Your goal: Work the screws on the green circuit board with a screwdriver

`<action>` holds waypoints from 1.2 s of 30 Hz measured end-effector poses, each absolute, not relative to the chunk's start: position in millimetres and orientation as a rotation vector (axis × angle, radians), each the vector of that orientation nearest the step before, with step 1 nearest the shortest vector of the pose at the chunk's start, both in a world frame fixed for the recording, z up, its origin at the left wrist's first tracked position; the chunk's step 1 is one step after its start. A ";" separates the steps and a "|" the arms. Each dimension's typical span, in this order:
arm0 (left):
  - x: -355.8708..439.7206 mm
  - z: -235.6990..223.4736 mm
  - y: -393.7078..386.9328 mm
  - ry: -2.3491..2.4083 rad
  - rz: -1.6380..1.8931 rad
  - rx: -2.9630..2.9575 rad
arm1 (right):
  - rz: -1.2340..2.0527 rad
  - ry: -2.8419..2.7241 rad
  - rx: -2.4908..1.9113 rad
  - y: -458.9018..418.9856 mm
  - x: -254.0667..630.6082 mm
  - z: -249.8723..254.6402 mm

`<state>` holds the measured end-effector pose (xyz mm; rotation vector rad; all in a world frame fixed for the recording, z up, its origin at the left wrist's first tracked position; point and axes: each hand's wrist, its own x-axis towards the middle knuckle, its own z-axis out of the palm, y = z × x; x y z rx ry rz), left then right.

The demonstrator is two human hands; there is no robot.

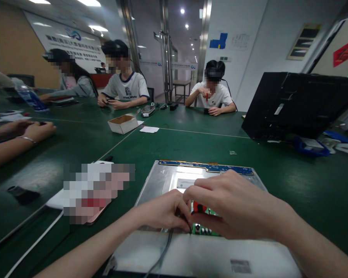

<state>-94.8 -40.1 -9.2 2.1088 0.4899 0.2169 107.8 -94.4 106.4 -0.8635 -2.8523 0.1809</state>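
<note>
A silver display panel [159, 183] lies back side up before me, with a narrow blue circuit strip [188, 165] along its far edge. On its near half is a green circuit board [204, 230], largely covered by my hands. My left hand [169, 210] is closed, its fingertips pinched at the board's left edge; what they grip is hidden. A grey cable [166, 251] runs up under that hand. My right hand [223, 204] curls over the board, closed around a red-and-black screwdriver handle [198, 207]; the tip cannot be seen.
Left of the panel lie phones [104, 197], blurred out, and a white cable [34, 243]. A black cap-like piece [23, 194] is farther left. Beyond stand an open white box [123, 124] and a black monitor [298, 106]. Several people sit around the green table [188, 144].
</note>
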 end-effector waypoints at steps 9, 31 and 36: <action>-94.8 -12.8 -39.8 0.484 0.245 2.100 | 0.206 -2.851 -0.842 -96.3 108.6 107.2; -93.1 -4.4 -40.5 0.485 0.209 2.079 | 0.199 -2.845 -0.881 -96.4 109.1 106.1; -93.9 -7.8 -40.0 0.497 0.207 2.091 | 0.237 -2.852 -0.808 -97.2 110.7 107.0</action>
